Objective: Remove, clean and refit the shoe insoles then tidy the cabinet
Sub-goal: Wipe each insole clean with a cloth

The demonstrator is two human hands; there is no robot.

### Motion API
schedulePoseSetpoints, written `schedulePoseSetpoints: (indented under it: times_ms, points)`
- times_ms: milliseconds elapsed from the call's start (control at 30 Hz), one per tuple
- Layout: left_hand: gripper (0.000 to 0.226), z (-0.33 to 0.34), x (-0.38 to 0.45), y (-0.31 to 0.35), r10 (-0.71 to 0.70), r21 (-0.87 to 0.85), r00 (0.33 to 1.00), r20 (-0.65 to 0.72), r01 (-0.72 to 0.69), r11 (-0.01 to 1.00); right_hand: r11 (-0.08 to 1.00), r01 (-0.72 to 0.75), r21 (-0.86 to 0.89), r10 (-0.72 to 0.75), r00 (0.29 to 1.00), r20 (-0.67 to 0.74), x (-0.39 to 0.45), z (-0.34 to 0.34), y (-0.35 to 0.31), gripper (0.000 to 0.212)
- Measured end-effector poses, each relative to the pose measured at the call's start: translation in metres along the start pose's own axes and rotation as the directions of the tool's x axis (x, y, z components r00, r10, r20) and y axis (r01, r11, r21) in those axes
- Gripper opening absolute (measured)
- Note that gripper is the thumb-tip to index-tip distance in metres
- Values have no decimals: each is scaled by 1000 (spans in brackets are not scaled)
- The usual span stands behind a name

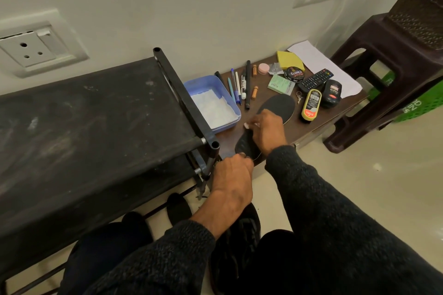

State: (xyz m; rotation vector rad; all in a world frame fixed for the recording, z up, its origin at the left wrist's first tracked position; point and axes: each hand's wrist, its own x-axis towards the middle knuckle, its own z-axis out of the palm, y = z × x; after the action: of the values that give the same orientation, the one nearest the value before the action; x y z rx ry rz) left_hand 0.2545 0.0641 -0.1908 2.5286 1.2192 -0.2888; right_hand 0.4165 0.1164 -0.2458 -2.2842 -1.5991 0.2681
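Observation:
A black insole point(245, 145) lies on the low brown cabinet top point(309, 124). My left hand point(231, 177) pinches its near heel end. My right hand point(266, 130) presses a small white wipe point(248, 124) onto its surface, fingers curled round the wipe. A second black insole point(279, 105) lies flat just beyond my right hand. A black shoe point(239, 235) sits on the floor under my left forearm.
A black fabric shoe rack point(96, 132) stands at left, shoes beneath it. On the cabinet: a blue tray point(211, 100) with white tissue, pens, shoe polish tin point(294, 74), remote point(315, 80), yellow Kiwi bottle point(311, 108). A brown plastic stool point(393, 64) stands at right.

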Motion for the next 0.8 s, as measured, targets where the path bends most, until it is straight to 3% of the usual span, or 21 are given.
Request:
schedulePoseSetpoints:
  times_ms: [133, 200, 300, 367, 500, 667, 800]
  points:
    - [33, 0, -1, 0, 18, 20, 1000, -15, -18, 1000, 982, 181, 57, -183, 982, 41, -43, -2, -10, 12]
    - [49, 5, -5, 0, 43, 54, 999, -20, -42, 998, 971, 215, 105, -223, 973, 68, -51, -10, -7, 11]
    - [91, 16, -8, -2, 55, 92, 997, 51, -60, 994, 982, 184, 32, -186, 976, 111, -37, -18, 3, 17]
    - [105, 17, -9, -2, 44, 131, 992, 117, -59, 990, 996, 86, -17, -85, 994, 74, -21, -19, 9, 19]
    - [101, 25, -12, 1, 16, 120, 997, 77, -26, 992, 1000, 9, -28, -8, 999, 37, -16, -14, 5, 22]
    - [80, 33, -14, 8, -61, 22, 997, 39, 60, 998, 987, 159, 35, -160, 987, 25, -48, -5, -9, 17]
    - [63, 30, -18, 9, -42, 78, 999, 31, 40, 996, 966, 242, 87, -245, 969, 30, -65, -9, -17, 15]
